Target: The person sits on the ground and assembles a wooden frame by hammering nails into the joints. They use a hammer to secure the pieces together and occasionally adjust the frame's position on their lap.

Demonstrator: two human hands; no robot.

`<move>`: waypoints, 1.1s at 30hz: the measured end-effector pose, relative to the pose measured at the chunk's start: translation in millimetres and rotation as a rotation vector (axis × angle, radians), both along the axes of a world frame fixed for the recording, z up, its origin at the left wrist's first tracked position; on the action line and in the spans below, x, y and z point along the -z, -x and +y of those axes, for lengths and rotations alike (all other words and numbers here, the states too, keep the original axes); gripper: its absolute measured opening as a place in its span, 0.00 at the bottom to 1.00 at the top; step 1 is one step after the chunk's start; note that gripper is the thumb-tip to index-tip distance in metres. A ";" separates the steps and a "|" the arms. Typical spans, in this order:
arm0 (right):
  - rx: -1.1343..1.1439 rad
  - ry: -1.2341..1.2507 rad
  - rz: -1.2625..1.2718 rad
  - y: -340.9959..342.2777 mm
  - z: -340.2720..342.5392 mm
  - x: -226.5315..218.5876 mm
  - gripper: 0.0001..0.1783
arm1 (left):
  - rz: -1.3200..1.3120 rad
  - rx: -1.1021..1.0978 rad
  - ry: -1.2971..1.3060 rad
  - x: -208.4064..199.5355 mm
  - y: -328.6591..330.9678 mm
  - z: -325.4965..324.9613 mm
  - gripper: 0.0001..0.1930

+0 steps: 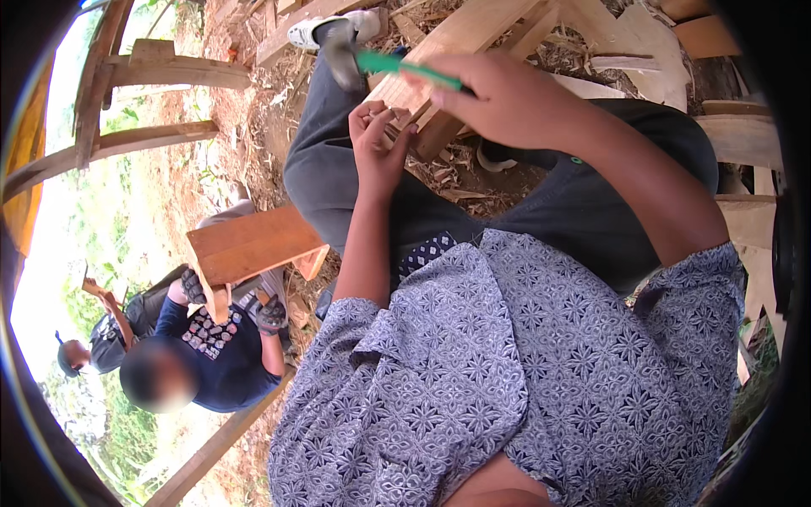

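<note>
My right hand (486, 89) is closed around the green handle of a hammer (405, 66). Its grey head, slightly blurred, points left near my knee and the shoe beyond it. Just below, my left hand (380, 144) has its fingers bent round a thin brown piece of wood (420, 112); the fingers partly cover it, so its full shape is hidden. Both hands are over a pale wooden beam (469, 34) that runs away from me between my legs. The hammer is above the left hand and apart from it.
Wood shavings (456, 177) and offcuts litter the ground. Planks (735, 139) lie at the right. On the left, a gloved person (228, 351) holds a brown wooden assembly (253, 245); another person (101, 338) is farther off. Curved timbers (177, 74) stand at the upper left.
</note>
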State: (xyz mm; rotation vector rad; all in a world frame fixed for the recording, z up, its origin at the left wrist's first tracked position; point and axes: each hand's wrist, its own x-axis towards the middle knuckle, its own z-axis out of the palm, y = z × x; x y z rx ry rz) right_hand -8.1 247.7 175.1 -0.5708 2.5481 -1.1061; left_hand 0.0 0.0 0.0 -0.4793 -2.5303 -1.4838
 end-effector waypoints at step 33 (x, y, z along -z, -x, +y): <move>0.028 0.030 0.030 17.9 -15.4 32.6 0.20 | -0.362 0.040 -0.266 2.7 5.1 -35.7 0.48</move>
